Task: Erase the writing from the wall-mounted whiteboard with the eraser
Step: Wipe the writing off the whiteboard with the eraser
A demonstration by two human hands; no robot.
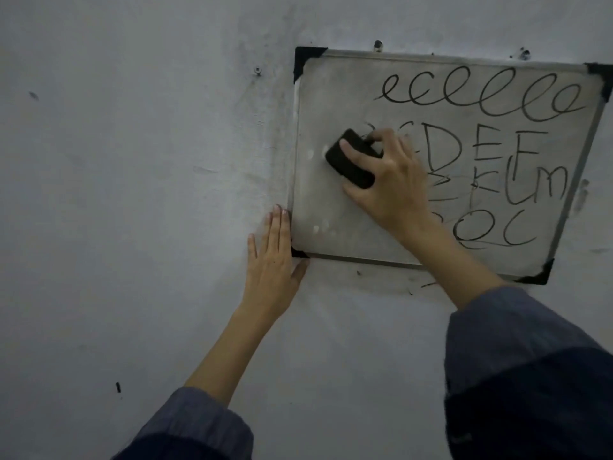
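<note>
A small whiteboard (318, 207) with a metal frame and black corner caps hangs on the grey wall. My right hand (391, 184) grips a black eraser (351, 161) and presses it on the board's left half, which is smeared grey with no letters left. Black writing (491, 154) fills the right half: a row of loops at the top, block letters below, partly smudged beside my hand. My left hand (273, 260) lies flat on the wall, fingers straight, touching the board's lower left corner.
A screw (257, 70) sticks out of the wall left of the board, and a hook (377, 45) holds its top edge. Dark marks dot the wall (132, 194) around the frame.
</note>
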